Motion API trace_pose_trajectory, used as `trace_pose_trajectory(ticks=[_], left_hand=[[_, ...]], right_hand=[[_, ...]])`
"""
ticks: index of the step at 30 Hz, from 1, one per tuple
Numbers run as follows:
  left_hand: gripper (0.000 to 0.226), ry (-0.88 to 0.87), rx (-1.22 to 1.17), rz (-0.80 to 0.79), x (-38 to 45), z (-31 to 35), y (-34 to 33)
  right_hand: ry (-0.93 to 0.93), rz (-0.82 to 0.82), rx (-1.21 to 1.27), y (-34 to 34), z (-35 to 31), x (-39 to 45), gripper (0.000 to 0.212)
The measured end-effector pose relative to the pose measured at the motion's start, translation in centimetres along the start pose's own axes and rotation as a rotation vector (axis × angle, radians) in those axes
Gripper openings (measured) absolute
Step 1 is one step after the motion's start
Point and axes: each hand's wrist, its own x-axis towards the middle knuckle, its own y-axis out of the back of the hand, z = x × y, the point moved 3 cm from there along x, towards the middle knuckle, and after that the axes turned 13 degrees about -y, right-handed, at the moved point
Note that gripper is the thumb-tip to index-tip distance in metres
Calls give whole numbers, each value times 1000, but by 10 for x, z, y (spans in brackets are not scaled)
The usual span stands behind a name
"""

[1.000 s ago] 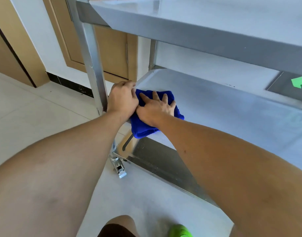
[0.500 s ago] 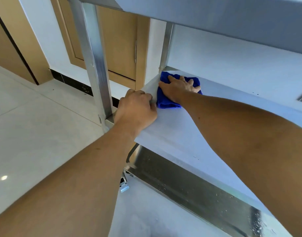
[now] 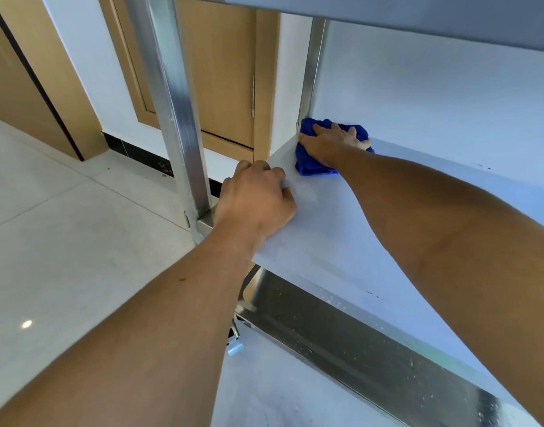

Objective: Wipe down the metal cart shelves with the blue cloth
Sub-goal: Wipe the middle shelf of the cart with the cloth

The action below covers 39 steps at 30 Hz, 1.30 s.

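The metal cart's middle shelf (image 3: 341, 241) runs across the centre and right of the view. A blue cloth (image 3: 309, 163) is bunched in the shelf's far left corner, beside the rear post (image 3: 310, 69). My right hand (image 3: 332, 143) lies flat on top of the cloth with fingers spread, pressing it onto the shelf. My left hand (image 3: 255, 198) is curled over the shelf's left edge, right next to the front post (image 3: 172, 103). The top shelf (image 3: 418, 20) hangs overhead.
The bottom shelf (image 3: 372, 349) shows below, wet with droplets. A caster wheel (image 3: 235, 345) sits under the front corner. Pale floor tiles (image 3: 64, 257) spread to the left. A wooden door (image 3: 215, 72) and a white wall stand behind the cart.
My right hand has pushed the cloth from the shelf's near left corner back to the far left corner. My left hand has stayed on the left edge. The camera has moved lower and closer.
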Motion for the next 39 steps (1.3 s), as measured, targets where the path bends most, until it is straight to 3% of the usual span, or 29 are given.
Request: trace_pose_trajectory(ticks=[6, 13, 20, 25, 29, 34, 39], left_hand=[[33, 48, 16, -42, -1, -12, -3], [38, 54, -38, -49, 5, -1, -5], [37, 80, -1, 228, -9, 6, 19], [33, 86, -170, 294, -47, 34, 26], [30, -46, -224, 333, -100, 34, 29], [34, -37, -149, 347, -137, -1, 46], [38, 22, -117, 292, -174, -28, 41]], right_hand=[[74, -40, -30, -17, -1, -40, 62], [126, -26, -24, -27, 61, -117, 71], [174, -47, -7, -22, 85, -216, 77], [279, 109, -113, -14, 105, -271, 73], [258, 236, -158, -22, 115, -302, 64], [259, 352, -154, -25, 103, -322, 86], [272, 385, -166, -33, 76, -331, 87]])
